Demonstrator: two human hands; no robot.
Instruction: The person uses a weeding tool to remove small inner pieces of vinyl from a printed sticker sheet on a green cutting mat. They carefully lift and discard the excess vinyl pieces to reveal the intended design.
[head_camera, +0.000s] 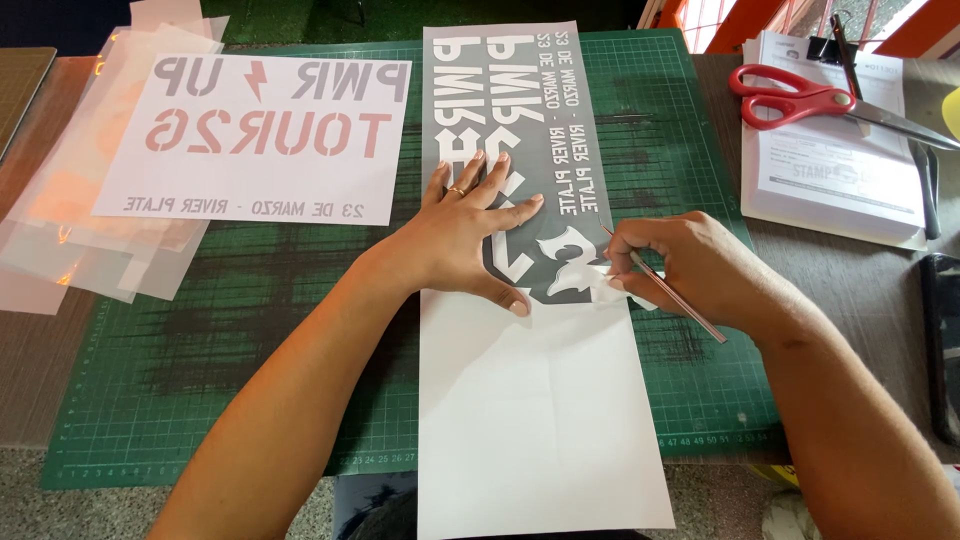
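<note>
A long white sheet (540, 420) with a dark grey lettered panel (520, 110) lies lengthwise on a green cutting mat (230, 330). My left hand (470, 235) presses flat on the grey panel, fingers spread, a ring on one finger. My right hand (690, 265) grips a thin metal tool (675, 297) like a pen and pinches a small peeled white scrap (608, 285) at the panel's lower right edge.
A white stencil sheet with pale lettering (260, 135) rests on several translucent sheets (60, 200) at the left. Red-handled scissors (800, 98) lie on a stack of papers (840, 170) at the right. A black object (940, 340) sits at the right edge.
</note>
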